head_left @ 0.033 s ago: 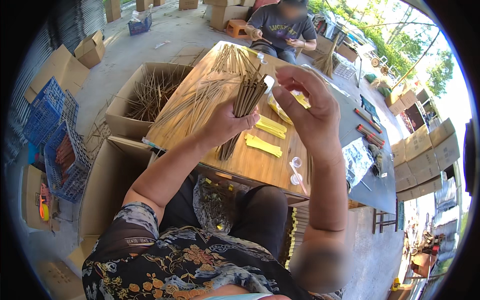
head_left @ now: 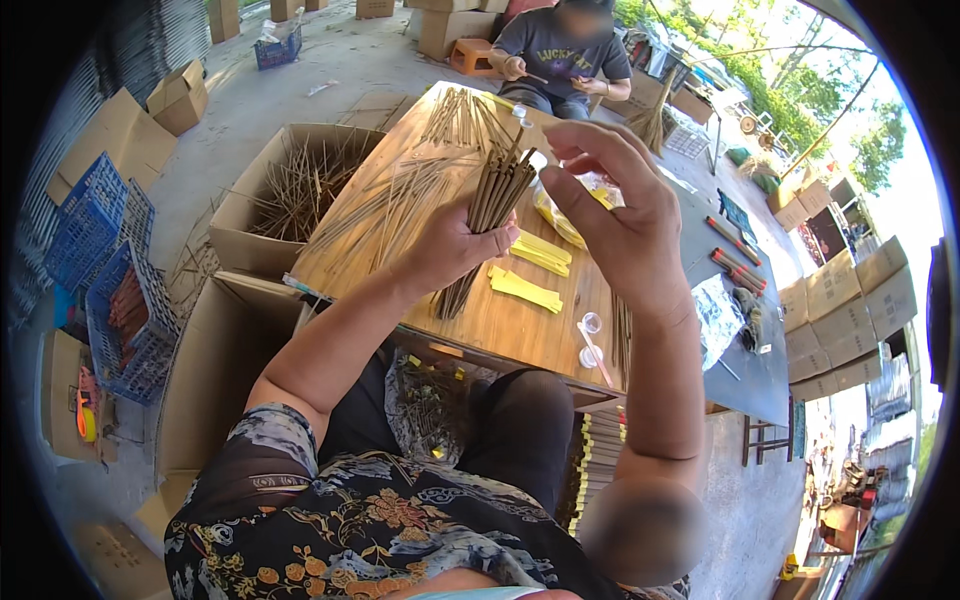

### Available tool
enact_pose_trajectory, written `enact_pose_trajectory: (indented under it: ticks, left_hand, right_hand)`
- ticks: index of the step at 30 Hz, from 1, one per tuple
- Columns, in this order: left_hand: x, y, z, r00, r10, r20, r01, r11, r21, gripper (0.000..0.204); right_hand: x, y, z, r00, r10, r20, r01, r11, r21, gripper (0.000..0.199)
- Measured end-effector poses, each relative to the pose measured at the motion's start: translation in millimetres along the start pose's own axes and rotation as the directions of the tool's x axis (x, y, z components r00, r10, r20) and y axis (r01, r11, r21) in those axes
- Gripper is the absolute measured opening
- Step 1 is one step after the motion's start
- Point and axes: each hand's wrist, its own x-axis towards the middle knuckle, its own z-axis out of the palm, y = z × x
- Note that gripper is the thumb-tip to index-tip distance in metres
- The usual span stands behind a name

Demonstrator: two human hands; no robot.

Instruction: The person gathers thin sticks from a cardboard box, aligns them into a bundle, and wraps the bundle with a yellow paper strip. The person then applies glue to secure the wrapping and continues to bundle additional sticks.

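**Gripping a bundle of thin brown sticks above a wooden table**

Sitting closest to the camera is the person's lap, dark trousers under a flower-patterned shirt, with a heap of short stick scraps (head_left: 432,410) lying between the knees. Both forearms rise from there toward the table. The left hand (head_left: 455,245) is wrapped around a bundle of sticks (head_left: 490,210), fingers pressed together and thumb closed over the front, so the bundle stands tilted, its lower ends fanning out below the fist just over the table edge. The right hand (head_left: 620,215) is beside the top of the bundle, fingers loosely spread and curled, with the thumb and forefinger meeting at the stick tips; whether they actually pinch a stick I cannot tell.

Under the hands lies the wooden table (head_left: 530,330), carrying yellow paper strips (head_left: 525,290), two small clear caps (head_left: 590,340) near its front edge, and loose sticks (head_left: 400,190) fanned across its far half. To the left stands an open cardboard box (head_left: 290,190) of more sticks, and blue crates (head_left: 100,270) beyond it. At the far end of the table sits another person (head_left: 560,55) in a grey shirt.
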Motion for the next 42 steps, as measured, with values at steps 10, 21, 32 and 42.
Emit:
enact_pose_trajectory:
  ticks: [10, 21, 32, 42]
  left_hand:
    - [-6.5, 2.5, -3.6, 0.998, 0.021, 0.053, -0.018, 0.998, -0.056, 0.022]
    - [-4.5, 0.3, 1.8, 0.997, 0.057, 0.054, -0.056, 0.998, -0.024, 0.018]
    - [-2.9, -4.2, -1.2, 0.992, 0.122, 0.042, -0.121, 0.992, -0.023, 0.017]
    - [-4.3, 3.3, -4.2, 0.998, 0.027, 0.054, -0.026, 0.999, -0.019, 0.019]
  right_hand:
    - [28.4, -21.0, -5.4, 0.946, -0.075, 0.316, 0.191, 0.916, -0.352, 0.014]
    - [44.7, -29.6, -7.1, 0.815, 0.037, 0.579, 0.310, 0.816, -0.488, 0.010]
    - [44.1, -34.5, -7.5, 0.816, 0.164, 0.554, 0.177, 0.842, -0.510, 0.013]
    - [51.1, -43.7, -4.8, 0.833, -0.002, 0.553, 0.371, 0.743, -0.556, 0.019]
